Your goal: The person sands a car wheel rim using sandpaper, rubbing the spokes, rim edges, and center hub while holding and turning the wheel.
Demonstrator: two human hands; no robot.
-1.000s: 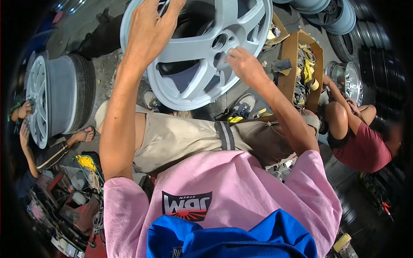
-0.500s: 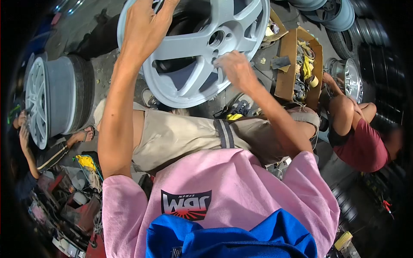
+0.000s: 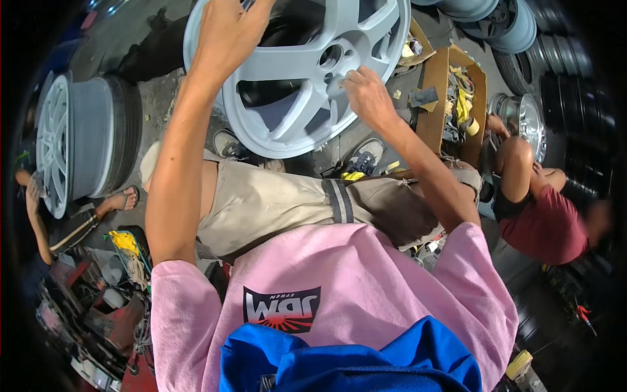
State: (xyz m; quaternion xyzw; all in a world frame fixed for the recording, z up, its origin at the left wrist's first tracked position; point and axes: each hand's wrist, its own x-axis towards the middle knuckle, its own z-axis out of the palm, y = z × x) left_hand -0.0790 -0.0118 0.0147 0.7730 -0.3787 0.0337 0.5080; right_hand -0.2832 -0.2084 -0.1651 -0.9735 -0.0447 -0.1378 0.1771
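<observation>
A large grey-white alloy wheel (image 3: 287, 124) with broad spokes fills the top middle, tilted in front of my knees. My left hand (image 3: 235, 32) is on its upper left edge, gripping the rim; the fingertips are cut off by the frame's top. Close to the hub, my right hand (image 3: 369, 95) has its fingers drawn together against the base of a spoke, beside the bolt holes. Whatever lies under those fingers is hidden.
At right stands a cardboard box (image 3: 433, 124) of scraps. A person in a maroon shirt (image 3: 545, 225) crouches by a chrome wheel (image 3: 530, 127). Another person's hand (image 3: 34, 193) touches a white wheel (image 3: 55, 144) at left. Stacked rims (image 3: 513, 29) fill the upper right.
My right hand has moved slightly right and up along the spoke near the hub. The wheel has shifted a little up and right in view. My left hand keeps its place on the rim.
</observation>
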